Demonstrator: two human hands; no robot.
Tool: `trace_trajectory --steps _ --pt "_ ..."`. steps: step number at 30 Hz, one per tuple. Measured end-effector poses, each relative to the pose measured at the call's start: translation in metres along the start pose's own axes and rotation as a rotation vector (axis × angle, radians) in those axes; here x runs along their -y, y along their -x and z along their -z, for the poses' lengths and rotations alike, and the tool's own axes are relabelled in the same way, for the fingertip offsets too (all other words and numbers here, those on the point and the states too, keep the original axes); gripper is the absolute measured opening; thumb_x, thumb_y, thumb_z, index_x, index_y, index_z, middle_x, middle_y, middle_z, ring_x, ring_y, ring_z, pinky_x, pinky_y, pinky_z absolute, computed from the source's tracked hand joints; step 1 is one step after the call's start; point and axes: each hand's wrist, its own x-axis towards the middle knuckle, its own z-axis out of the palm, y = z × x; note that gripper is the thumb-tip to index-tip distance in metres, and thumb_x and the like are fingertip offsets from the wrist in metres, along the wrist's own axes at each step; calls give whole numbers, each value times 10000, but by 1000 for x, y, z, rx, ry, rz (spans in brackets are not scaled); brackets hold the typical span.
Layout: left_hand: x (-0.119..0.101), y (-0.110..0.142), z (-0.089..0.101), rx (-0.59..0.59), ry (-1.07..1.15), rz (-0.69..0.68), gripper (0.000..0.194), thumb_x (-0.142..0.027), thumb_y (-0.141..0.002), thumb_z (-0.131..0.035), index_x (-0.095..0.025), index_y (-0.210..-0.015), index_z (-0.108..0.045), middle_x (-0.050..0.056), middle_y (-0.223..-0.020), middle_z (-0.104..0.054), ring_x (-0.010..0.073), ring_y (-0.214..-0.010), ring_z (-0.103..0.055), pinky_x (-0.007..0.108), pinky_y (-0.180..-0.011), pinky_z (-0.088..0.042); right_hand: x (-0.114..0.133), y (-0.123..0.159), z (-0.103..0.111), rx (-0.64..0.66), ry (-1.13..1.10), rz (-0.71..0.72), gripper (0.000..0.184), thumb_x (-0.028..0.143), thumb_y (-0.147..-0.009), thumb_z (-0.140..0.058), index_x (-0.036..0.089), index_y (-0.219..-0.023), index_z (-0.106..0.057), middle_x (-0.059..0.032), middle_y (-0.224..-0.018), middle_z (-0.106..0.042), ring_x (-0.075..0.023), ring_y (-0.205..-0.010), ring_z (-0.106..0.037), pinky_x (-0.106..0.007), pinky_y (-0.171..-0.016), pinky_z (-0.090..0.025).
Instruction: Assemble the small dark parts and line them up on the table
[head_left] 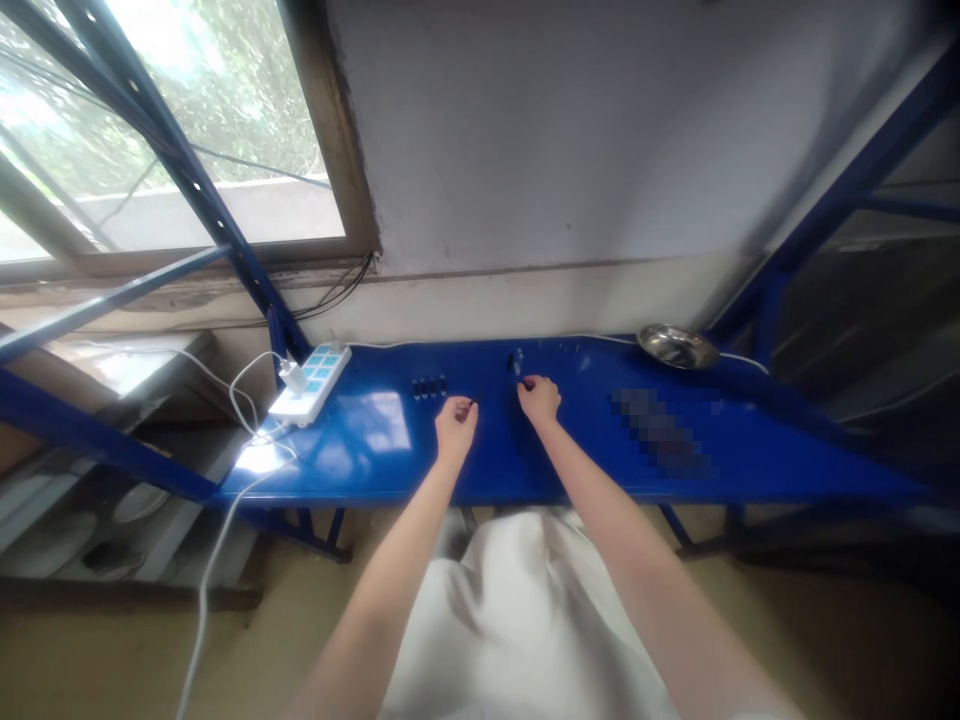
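Observation:
My left hand [454, 430] is above the blue table, its fingers closed around a small dark piece [473, 403] whose kind I cannot make out. To its right, my right hand [541, 401] is also closed, with something small and dark [528, 385] at its fingertips. The two hands are apart. Just beyond the left hand stands a row of several small dark cylinders [423, 387] with pale ends. Past the right hand's fingers lie small clear and dark pieces [516, 361], too small to name.
A shiny metal bowl [676, 346] sits at the table's back right. At the left end is a white power strip [311, 385] with a plug and trailing cable. A blurred-out patch [664, 433] covers something at right. Blue frame posts [780, 280] flank the blue table [585, 470].

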Motion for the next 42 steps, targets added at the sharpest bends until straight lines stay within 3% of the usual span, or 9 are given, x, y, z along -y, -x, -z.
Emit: trace_trajectory --steps 7,17,23,26,31,36,42 --pt "-6 1 0 0 26 32 149 -297 -720 -583 -163 -786 -588 21 -726 -590 108 -649 -536 242 -637 -439 12 -19 -10 38 178 -35 306 309 -770 -541 139 -1008 -629 -135 -1097 -571 -277 -1038 -468 -390 -833 -342" --pt "-2 0 0 2 21 38 166 -311 -733 -577 -166 -811 -595 23 -741 -594 107 -663 -536 241 -642 -447 11 -35 -26 -38 177 -137 261 313 -753 -557 159 -946 -641 -125 -1028 -563 -263 -994 -454 -378 -802 -330" --pt "-2 0 0 7 13 32 150 -290 -737 -573 -160 -810 -589 29 -748 -599 112 -673 -546 254 -656 -460 7 -36 -28 -77 109 -83 180 282 -747 -546 166 -829 -656 -133 -952 -574 -281 -939 -464 -411 -768 -332" --pt "-2 0 1 9 8 20 156 -297 -746 -569 -162 -821 -589 33 -757 -602 115 -676 -550 255 -647 -463 7 -28 -25 -74 119 -10 160 268 -764 -521 167 -786 -642 -131 -935 -579 -279 -926 -468 -414 -760 -325" --pt "-1 0 0 -2 -18 -16 168 -308 -759 -558 -157 -827 -588 37 -757 -606 114 -664 -552 251 -642 -462 8 5 -14 10 183 253 154 264 -800 -482 179 -753 -602 -90 -894 -607 -245 -881 -484 -381 -749 -309" --pt "2 -1 -2 -2 -32 -60 165 -307 -766 -553 -162 -835 -587 35 -771 -612 116 -675 -562 255 -672 -464 8 38 -5 14 254 456 169 241 -837 -445 181 -777 -591 -75 -850 -631 -219 -834 -493 -361 -757 -268" --pt "1 0 -1 0 -55 -93 138 -283 -771 -545 -166 -833 -587 33 -765 -611 118 -677 -564 255 -683 -459 12 47 -1 -10 308 581 178 214 -850 -439 173 -808 -607 -92 -886 -634 -220 -847 -491 -361 -771 -246"
